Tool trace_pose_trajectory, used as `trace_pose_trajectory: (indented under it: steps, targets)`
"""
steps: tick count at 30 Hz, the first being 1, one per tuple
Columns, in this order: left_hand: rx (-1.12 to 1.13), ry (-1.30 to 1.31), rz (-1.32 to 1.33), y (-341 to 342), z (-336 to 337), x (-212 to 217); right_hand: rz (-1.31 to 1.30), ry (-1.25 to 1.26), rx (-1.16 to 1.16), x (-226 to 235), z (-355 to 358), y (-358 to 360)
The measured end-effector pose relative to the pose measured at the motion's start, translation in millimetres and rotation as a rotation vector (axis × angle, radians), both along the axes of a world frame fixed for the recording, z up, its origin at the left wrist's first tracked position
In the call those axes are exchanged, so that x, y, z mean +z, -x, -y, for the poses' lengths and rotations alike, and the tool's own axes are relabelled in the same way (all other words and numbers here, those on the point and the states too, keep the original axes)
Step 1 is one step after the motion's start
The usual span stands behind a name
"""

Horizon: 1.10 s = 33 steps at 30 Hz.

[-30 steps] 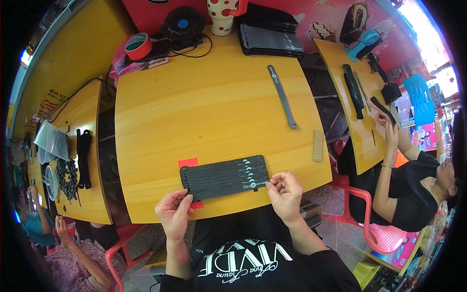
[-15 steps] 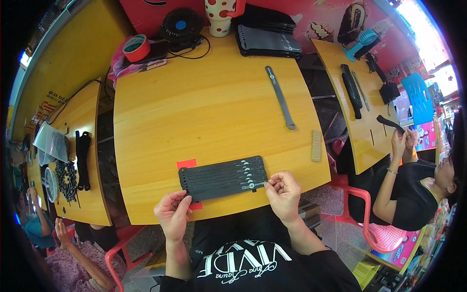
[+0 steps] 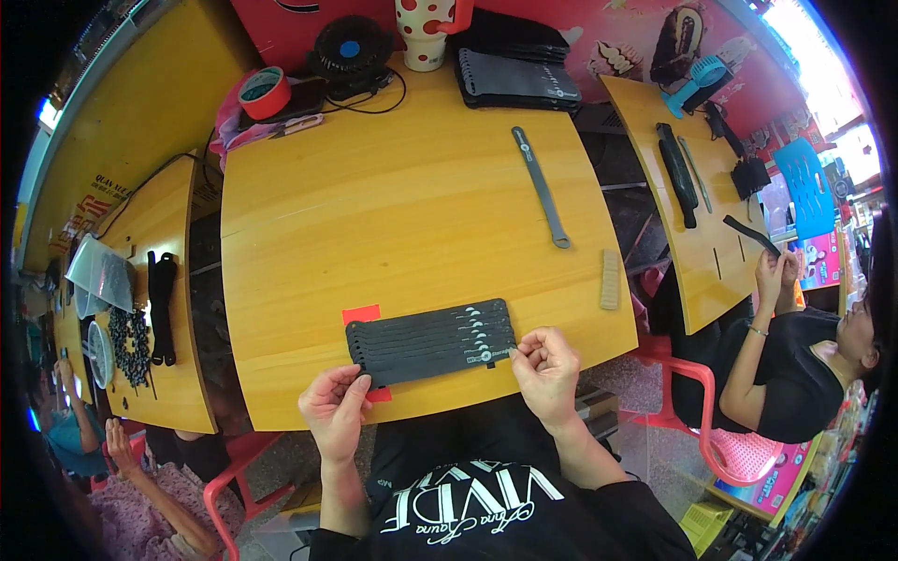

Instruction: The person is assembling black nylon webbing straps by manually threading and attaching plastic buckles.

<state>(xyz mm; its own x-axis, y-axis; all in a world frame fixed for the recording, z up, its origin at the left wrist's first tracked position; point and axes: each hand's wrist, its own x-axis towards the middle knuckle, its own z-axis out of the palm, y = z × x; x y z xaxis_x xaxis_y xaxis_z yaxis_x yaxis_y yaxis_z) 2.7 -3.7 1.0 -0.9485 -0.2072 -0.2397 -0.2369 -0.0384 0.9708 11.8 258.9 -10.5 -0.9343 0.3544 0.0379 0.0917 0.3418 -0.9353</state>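
Note:
A row of overlapping black straps lies near the front edge of the table, each with a rounded end and pale print toward the right. My left hand pinches the left end of the nearest strap between thumb and fingertips. At that strap's right end, my right hand has its thumb and fingers closed on the tip. Red tape shows behind and in front of the row's left side. A single dark grey strap with a hole in its end lies apart, farther back on the right.
A tan ribbed strip sits by the table's right edge. Along the back stand a black fan, a dotted tumbler, a red tape roll and stacked straps. On the right, a co-worker holds a black strap.

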Motion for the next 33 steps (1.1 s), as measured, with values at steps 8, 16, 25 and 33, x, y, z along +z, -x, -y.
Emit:
trace_pose_trajectory:
  steps: [8,16,25,33]
  targets:
    - [0.045,-0.072,0.019,-3.3,4.8,1.7,0.009,0.031,0.009,-1.4,1.1,-0.4]
    - [0.020,-0.083,0.005,-2.9,-1.3,0.9,0.020,0.090,-0.027,-2.3,-3.7,-2.7]
    - [0.086,0.141,-0.142,-4.7,-7.1,-13.4,0.037,0.099,-0.012,0.2,-0.9,-1.4]
    - [0.130,0.216,-0.097,-5.2,-10.1,-14.0,0.042,0.095,-0.019,1.8,-1.2,-2.2]
